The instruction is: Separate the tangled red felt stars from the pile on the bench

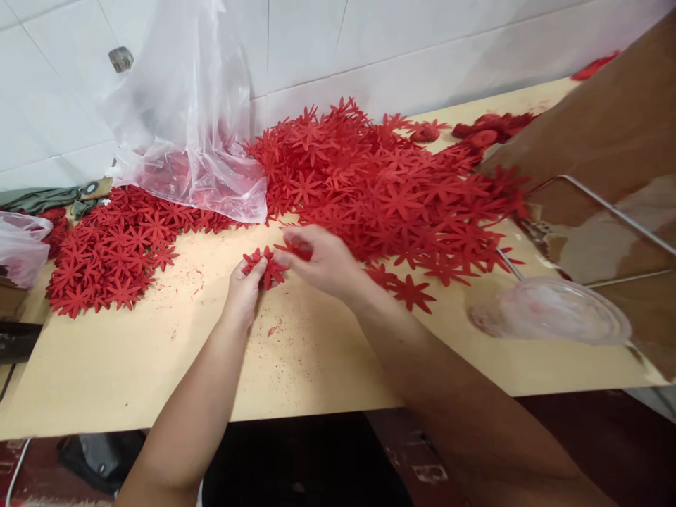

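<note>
My left hand (247, 287) is closed, its thumb pressed on a red flower-shaped cutout (273, 270) with several narrow petals. Close beside it on the right, my right hand (327, 260) is curled, with another red cutout (291, 248) partly visible between its fingers. Both hands are just above the table, near its middle. A large loose heap of red flower cutouts (370, 183) lies behind and to the right of my right hand. Left of my hands spreads a lower, flatter pile of similar cutouts (113, 246). Material and layer count of the held pieces cannot be made out.
A see-through plastic bag (190, 120) stands against the tiled wall (301, 42). At right are a plastic tub (565, 310), a metal rod (617, 211) and brown cardboard (596, 134). Red scraps dot the pale tabletop (317, 366). A green cloth (42, 201) lies far left.
</note>
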